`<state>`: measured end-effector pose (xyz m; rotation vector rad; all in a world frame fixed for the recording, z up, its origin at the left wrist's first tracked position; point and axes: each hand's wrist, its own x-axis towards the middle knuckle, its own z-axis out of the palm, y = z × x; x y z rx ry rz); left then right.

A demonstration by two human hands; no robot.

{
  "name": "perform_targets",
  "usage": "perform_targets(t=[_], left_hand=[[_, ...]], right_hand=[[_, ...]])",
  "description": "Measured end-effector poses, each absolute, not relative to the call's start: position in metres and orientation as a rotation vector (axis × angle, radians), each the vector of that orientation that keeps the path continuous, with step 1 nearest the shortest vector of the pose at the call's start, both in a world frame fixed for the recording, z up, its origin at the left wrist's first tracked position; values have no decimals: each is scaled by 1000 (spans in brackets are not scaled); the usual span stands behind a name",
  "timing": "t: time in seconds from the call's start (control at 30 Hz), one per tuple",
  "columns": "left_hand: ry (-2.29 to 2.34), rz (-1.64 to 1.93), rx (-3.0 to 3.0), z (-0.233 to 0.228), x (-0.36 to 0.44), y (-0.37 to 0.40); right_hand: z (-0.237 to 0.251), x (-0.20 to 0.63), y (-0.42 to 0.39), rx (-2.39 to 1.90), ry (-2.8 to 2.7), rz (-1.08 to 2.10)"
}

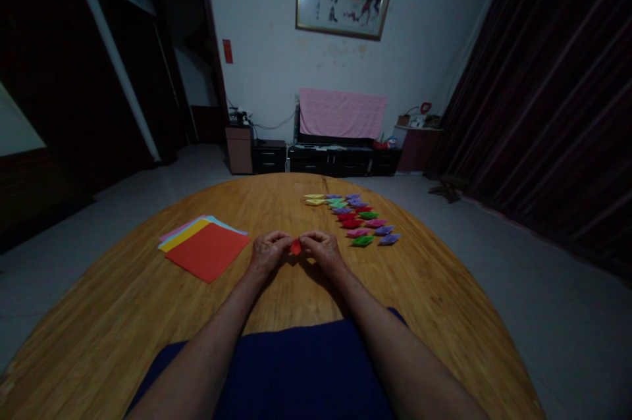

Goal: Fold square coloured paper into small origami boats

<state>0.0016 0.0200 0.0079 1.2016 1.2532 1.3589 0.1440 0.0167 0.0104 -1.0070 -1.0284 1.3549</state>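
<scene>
A small folded piece of red paper (pixel 295 247) is pinched between my two hands, just above the wooden table. My left hand (pixel 269 252) grips its left side with thumb and fingers closed. On the right side, my right hand (pixel 322 251) holds it the same way. The fingers hide most of the paper, so its exact shape cannot be made out. To the left lies a fanned stack of coloured paper sheets, a red sheet (pixel 210 251) on top and a yellow sheet (pixel 180 237) showing beneath. Folded paper boats (pixel 351 224) in several colours stand in rows to the right.
The round wooden table (pixel 148 341) spreads under both forearms, with its curved edge all around. Beyond it stand a low black cabinet (pixel 328 162) and a screen draped with a pink cloth (pixel 343 114). A dark curtain (pixel 538 91) hangs at the right.
</scene>
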Motion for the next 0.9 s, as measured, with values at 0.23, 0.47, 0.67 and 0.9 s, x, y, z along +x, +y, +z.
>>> perform_targets(t=[0.23,0.47,0.67,0.9], left_hand=[[1198,1437,1036,1,-4,27],[1147,1510,991,3,0,25],[1091,1498,991,2,6,23],[1118,1498,1237,-3,7,22]], right_hand=[[5,148,29,-1020,-1148,1132],[0,145,33,-1058,-1173,1087],[6,144,28,-1005,-1117,1178],[4,147,29,-1047,-1188,1220]])
